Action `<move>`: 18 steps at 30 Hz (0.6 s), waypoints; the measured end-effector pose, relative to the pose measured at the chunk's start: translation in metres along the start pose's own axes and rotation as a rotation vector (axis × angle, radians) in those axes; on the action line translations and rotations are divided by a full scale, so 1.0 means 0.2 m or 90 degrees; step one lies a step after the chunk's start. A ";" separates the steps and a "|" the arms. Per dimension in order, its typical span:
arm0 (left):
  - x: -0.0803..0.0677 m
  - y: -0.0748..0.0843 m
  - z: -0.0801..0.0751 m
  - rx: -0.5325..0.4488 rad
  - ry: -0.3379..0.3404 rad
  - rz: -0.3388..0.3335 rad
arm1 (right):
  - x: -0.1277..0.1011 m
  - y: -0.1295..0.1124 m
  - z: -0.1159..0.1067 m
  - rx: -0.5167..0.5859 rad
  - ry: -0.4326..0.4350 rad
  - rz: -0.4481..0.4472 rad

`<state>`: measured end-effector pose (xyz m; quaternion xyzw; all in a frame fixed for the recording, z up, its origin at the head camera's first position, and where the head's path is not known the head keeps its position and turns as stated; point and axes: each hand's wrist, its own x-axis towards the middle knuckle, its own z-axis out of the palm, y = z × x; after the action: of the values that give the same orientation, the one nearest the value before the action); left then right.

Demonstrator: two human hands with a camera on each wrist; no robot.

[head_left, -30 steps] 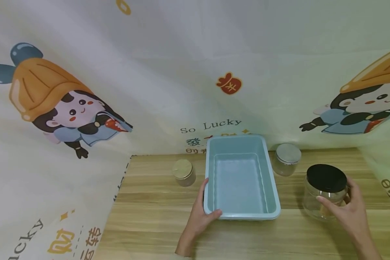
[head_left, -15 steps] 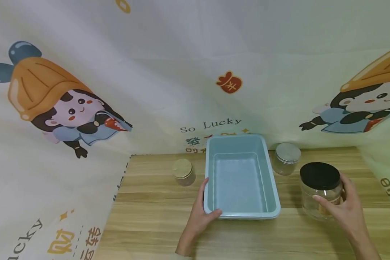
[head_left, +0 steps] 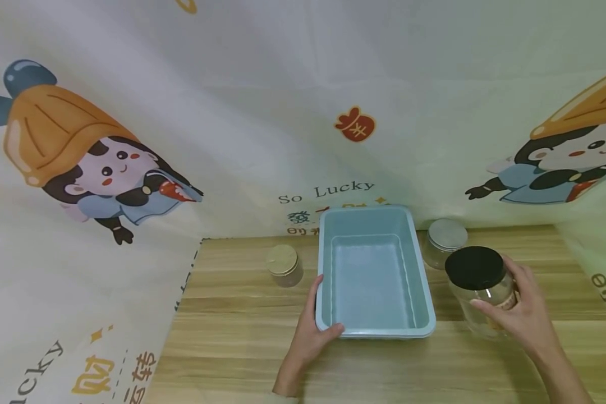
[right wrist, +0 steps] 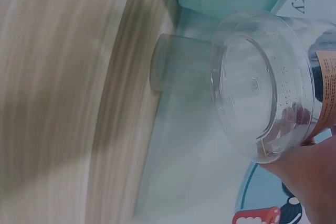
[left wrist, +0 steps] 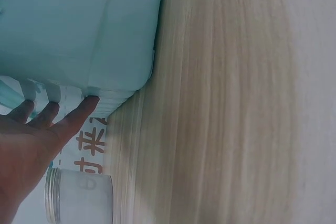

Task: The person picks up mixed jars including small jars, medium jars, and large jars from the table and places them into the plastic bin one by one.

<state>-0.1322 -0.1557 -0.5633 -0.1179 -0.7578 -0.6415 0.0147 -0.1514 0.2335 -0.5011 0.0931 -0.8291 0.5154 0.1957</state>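
A light blue rectangular plastic tub (head_left: pixel 376 335) with nothing inside stands in the middle of the head view. My left hand (head_left: pixel 310 331) holds its near left corner, thumb over the rim and fingers along the outer side. In the left wrist view, those fingertips (left wrist: pixel 92 102) touch the tub's wall. To the tub's right, my right hand (head_left: pixel 527 317) grips a large clear jar (head_left: pixel 472 300) with a black lid and a paper label. The jar leans left; its bare underside (right wrist: pixel 249 85) shows in the right wrist view, raised off the table.
A small clear jar with a gold lid (head_left: pixel 283 261) stands left of the tub. Another with a silver lid (head_left: pixel 447 233) is at the back right, between tub and large jar. A printed cloth (head_left: pixel 262 140) walls in the wooden table (head_left: pixel 232 336).
My right hand has carried the large jar leftward, closer to the tub, and the jar tilts more. The left hand and tub keep their places; the head view shifts slightly.
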 end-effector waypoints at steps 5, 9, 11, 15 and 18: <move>0.00 -0.01 0.00 0.006 0.002 0.006 | 0.02 -0.02 0.01 0.012 -0.010 -0.032; 0.00 -0.02 0.00 0.010 0.005 0.009 | 0.04 -0.04 0.02 0.007 -0.016 -0.041; 0.00 -0.02 0.00 0.001 0.005 0.008 | 0.05 -0.05 0.02 -0.002 -0.020 -0.043; 0.00 -0.03 0.00 -0.029 -0.003 0.002 | 0.07 -0.07 0.03 -0.021 -0.030 -0.048; 0.00 -0.03 0.00 -0.044 -0.008 -0.001 | 0.09 -0.09 0.03 -0.032 -0.036 -0.050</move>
<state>-0.1340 -0.1564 -0.5685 -0.1217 -0.7354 -0.6666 0.0049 -0.1621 0.2208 -0.4821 0.1349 -0.8425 0.4838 0.1947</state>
